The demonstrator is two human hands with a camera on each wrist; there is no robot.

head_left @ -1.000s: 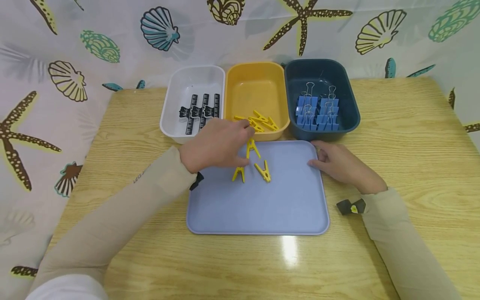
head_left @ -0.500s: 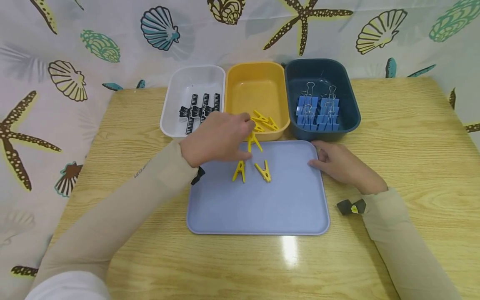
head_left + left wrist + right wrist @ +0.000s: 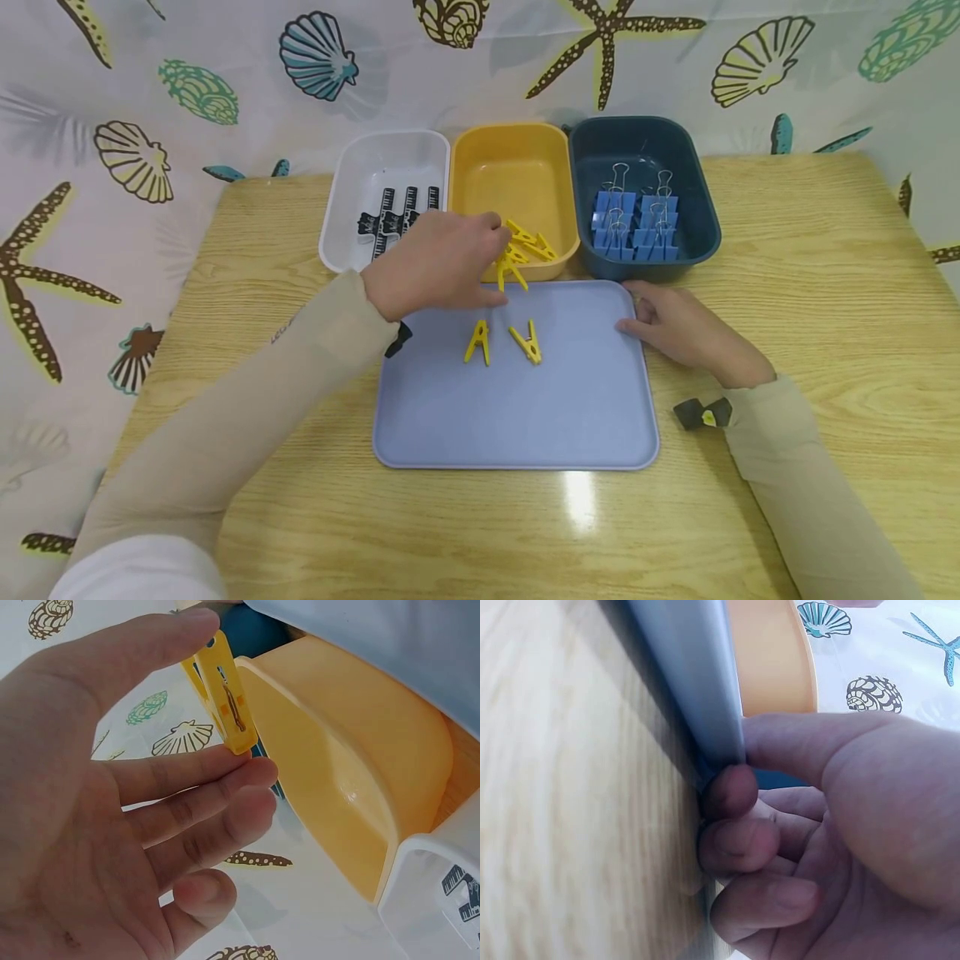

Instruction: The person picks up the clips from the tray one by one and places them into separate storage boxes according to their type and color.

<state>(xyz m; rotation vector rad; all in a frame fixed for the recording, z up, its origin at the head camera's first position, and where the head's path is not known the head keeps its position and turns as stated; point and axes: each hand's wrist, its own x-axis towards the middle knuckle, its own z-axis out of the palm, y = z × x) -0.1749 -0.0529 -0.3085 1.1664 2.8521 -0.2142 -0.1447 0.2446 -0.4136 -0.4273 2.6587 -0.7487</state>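
My left hand [image 3: 442, 258] pinches a yellow clothespin [image 3: 232, 705] between thumb and index finger, the other fingers loosely bent. In the head view this clothespin hangs over the front rim of the yellow bin [image 3: 517, 146]. Several more yellow clothespins lie in the front of that bin, partly behind my hand. On the blue-grey tray [image 3: 517, 425] rest two others: an upright-looking A-shaped clothespin [image 3: 477, 342] and a V-shaped clothespin [image 3: 528, 343]. My right hand [image 3: 686, 329] grips the tray's far right corner, thumb on the rim and curled fingers against its outer side.
Left of the yellow bin stands a white bin [image 3: 352, 179] with black piano-key clips [image 3: 386, 223]. To its right, a dark blue bin [image 3: 645, 137] contains several blue binder clips [image 3: 634, 225]. A shell-patterned cloth [image 3: 480, 75] hangs behind the wooden table [image 3: 795, 267].
My left hand has moved slightly up and back, carrying the clothespin from above the tray's far edge to the yellow bin's front rim. My right hand has stayed at the tray corner.
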